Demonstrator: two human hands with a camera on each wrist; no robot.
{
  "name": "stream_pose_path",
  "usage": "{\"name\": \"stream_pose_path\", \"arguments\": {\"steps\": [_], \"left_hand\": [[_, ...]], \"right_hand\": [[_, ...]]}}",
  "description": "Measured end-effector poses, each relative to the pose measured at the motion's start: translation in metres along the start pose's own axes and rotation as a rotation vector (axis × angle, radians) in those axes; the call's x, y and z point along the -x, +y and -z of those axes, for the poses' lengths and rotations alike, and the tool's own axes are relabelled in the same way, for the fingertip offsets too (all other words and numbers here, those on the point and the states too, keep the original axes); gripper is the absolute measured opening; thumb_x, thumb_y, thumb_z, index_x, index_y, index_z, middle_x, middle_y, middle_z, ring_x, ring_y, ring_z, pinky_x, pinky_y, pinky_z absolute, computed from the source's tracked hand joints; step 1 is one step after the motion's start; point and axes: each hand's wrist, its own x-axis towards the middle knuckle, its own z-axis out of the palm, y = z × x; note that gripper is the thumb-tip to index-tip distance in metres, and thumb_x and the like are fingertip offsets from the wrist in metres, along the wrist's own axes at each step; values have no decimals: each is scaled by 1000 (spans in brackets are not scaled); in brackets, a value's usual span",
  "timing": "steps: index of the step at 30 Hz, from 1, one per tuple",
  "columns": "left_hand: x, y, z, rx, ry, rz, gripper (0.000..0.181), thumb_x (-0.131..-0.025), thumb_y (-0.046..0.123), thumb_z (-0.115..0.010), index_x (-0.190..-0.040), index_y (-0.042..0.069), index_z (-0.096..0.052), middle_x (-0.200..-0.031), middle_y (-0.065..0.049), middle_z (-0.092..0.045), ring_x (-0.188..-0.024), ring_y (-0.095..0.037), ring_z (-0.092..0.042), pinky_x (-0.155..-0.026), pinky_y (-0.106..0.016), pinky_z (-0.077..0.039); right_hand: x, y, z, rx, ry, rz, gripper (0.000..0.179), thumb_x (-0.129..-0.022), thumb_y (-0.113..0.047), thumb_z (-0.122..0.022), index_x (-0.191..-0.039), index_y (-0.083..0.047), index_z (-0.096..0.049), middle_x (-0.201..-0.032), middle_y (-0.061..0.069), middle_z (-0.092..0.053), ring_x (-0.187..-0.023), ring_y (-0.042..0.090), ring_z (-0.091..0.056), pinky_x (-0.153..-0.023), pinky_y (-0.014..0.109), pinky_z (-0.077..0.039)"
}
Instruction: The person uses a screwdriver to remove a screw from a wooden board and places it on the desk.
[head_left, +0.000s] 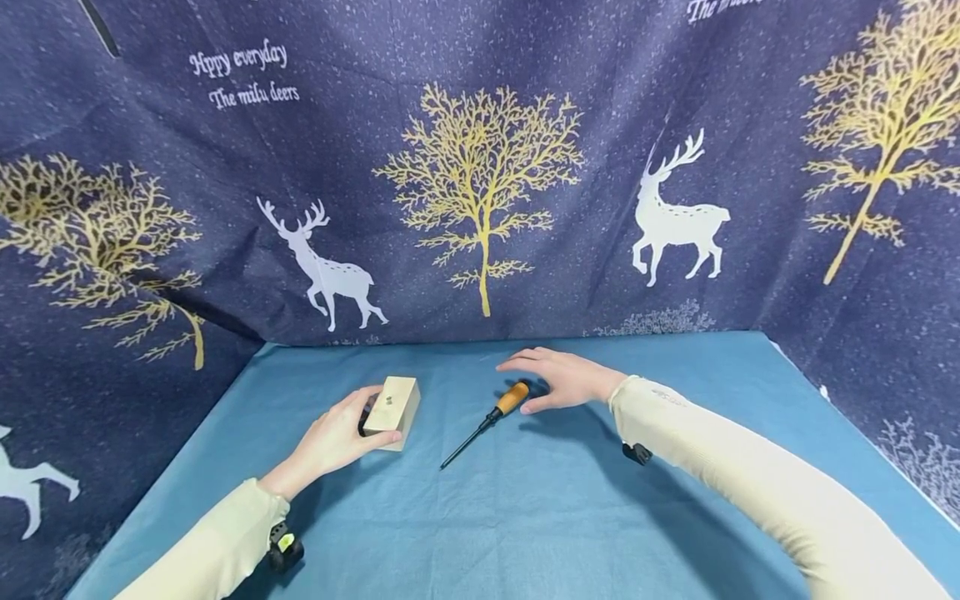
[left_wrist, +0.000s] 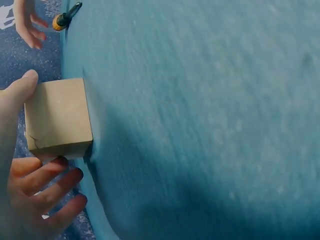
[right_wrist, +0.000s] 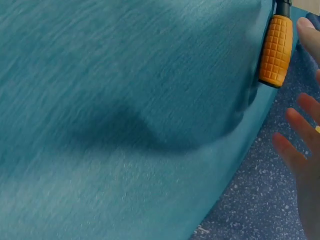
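Note:
My left hand (head_left: 337,433) grips a pale wooden block (head_left: 393,408) at the left, its thumb along the near side and its fingers at the far side. On the block's top face shows a small dark spot, perhaps a screw head or hole. A screwdriver (head_left: 487,423) lies on the cloth to the right of the block, its dark shaft pointing toward the near left. In the right wrist view its orange, grid-patterned handle (right_wrist: 276,50) is close to my fingertips. My right hand (head_left: 562,379) hovers around the handle end, fingers spread, holding nothing.
A blue cloth (head_left: 465,533) covers the table. Behind it hangs a dark blue curtain (head_left: 525,292) with printed deer and golden trees. Small black devices sit at both wrists, under the cream sleeves (head_left: 720,475).

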Motion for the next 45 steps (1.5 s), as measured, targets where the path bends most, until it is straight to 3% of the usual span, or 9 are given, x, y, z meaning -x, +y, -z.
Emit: {"name": "stream_pose_path", "arguments": {"steps": [4, 11, 19, 25, 34, 42, 45], "left_hand": [[-2, 2, 1, 46, -9, 23, 84, -80, 54, -77, -141, 4, -47, -112, -13, -67, -96, -23, -66, -69, -36, -52], [-3, 1, 2, 106, -35, 65, 84, -79, 52, -79, -139, 3, -47, -107, -13, -68, -93, -21, -66, -68, -33, -51], [-3, 0, 4, 129, -39, 16, 81, -80, 45, -79, -139, 0, -47, -112, -16, -67, -90, -19, -65, -69, -33, -51], [-1, -4, 4, 141, -52, 5, 80, -81, 43, -79, -139, 1, -47, -116, -19, -66, -91, -22, -68, -70, -36, -53], [1, -8, 6, 130, -37, -15, 73, -82, 38, -80, -138, 2, -49, -117, -20, -67, -95, -25, -69, -74, -38, -54], [1, -10, 10, 128, -46, -30, 69, -80, 36, -81, -134, 3, -52, -110, -14, -69, -84, -16, -67, -68, -31, -50], [1, -10, 10, 133, -51, -16, 68, -79, 35, -81, -132, 3, -53, -110, -15, -68, -80, -12, -65, -65, -28, -49]], "right_hand": [[-5, 0, -3, -15, -34, -9, 69, -92, -43, -68, -152, -27, -38, -155, -2, -40, -144, 25, -38, -113, 51, -37], [-16, 3, -13, -21, -62, 21, 63, -93, -40, -68, -148, -22, -45, -151, 2, -46, -142, 29, -41, -113, 53, -36], [-17, 0, -18, -26, -76, 30, 57, -93, -36, -69, -144, -22, -50, -141, 1, -52, -134, 26, -48, -110, 50, -40], [-18, 0, -21, 18, -53, 31, 51, -91, -37, -71, -138, -24, -57, -126, -3, -57, -118, 18, -54, -102, 44, -45], [-17, 1, -22, 23, -19, 42, 30, -92, -31, -71, -121, -26, -65, -114, -4, -57, -101, 11, -54, -93, 37, -48], [-17, 1, -23, 8, -12, 35, 25, -91, -29, -72, -114, -27, -64, -110, -5, -58, -99, 13, -54, -91, 38, -47], [-17, 1, -21, -7, -17, 25, 25, -90, -30, -73, -113, -27, -64, -108, -6, -61, -112, 20, -58, -97, 42, -47]]}}
